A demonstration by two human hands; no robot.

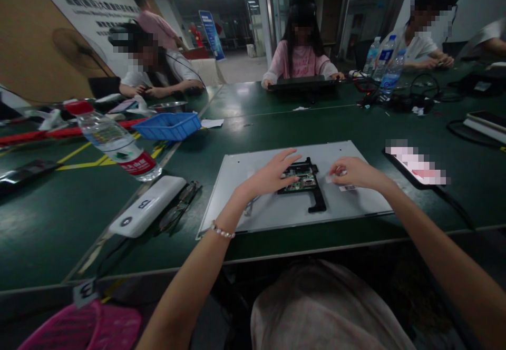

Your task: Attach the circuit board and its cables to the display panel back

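Note:
A flat light-grey panel (pixel 261 218) lies on the green table in front of me. On its middle sits a green circuit board (pixel 305 182) in a black plastic frame (pixel 317 200). My left hand (pixel 269 175) reaches over the board's left side, fingers stretched and apart, with the thumb tip at the board. To the right of the frame, above the panel, my right hand (pixel 358 173) has its fingers curled together in a pinch. Something small and pale shows at those fingertips, too small to name. A small label-like piece (pixel 348 187) lies under that hand.
Left of the panel are a white power bank (pixel 148 206), glasses (pixel 179 207), a water bottle (pixel 118 144) and a blue bin (pixel 169 126). A phone (pixel 415 166) with a cable lies right. A co-worker (pixel 302 57) sits opposite; bottles (pixel 385 62) stand far right.

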